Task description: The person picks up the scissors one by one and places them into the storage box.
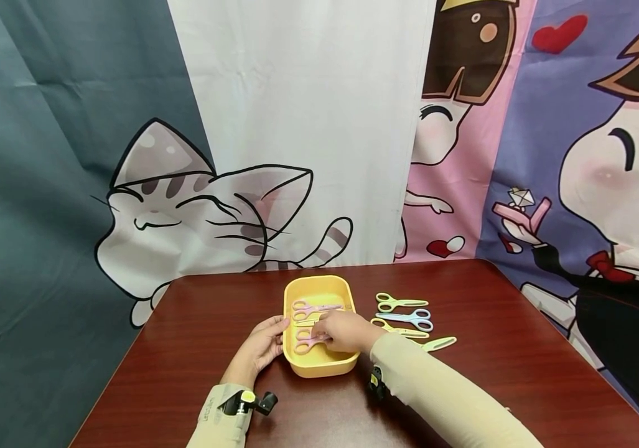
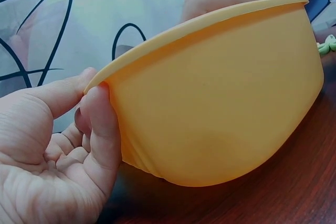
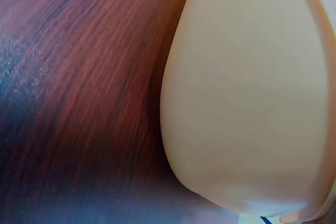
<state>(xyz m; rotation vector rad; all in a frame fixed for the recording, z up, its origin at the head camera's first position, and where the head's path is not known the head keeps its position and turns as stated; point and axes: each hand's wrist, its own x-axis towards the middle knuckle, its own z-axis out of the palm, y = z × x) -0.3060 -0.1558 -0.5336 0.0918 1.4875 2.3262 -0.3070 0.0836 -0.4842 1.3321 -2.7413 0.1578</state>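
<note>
A yellow plastic tray [image 1: 319,371] stands on the table. My left hand [image 1: 263,343] pinches its left rim, thumb above and fingers below, as the left wrist view shows close up. Inside lie pink scissors [image 1: 303,311] toward the back, a pale yellow-green pair [image 1: 303,323] partly covered by my hand, and another pink pair [image 1: 304,347] nearer the front. My right hand [image 1: 347,331] reaches over the right rim into the tray, its curled fingers at the blade end of the front pink scissors. In the right wrist view the tray's outer wall [image 3: 247,87] hides those fingers.
Right of the tray lie light green scissors [image 1: 403,303], blue scissors [image 1: 409,318], and more light green ones [image 1: 409,333], one pair [image 1: 439,343] partly behind my right sleeve. A printed cartoon curtain [image 1: 319,124] hangs behind the dark red table [image 1: 201,311].
</note>
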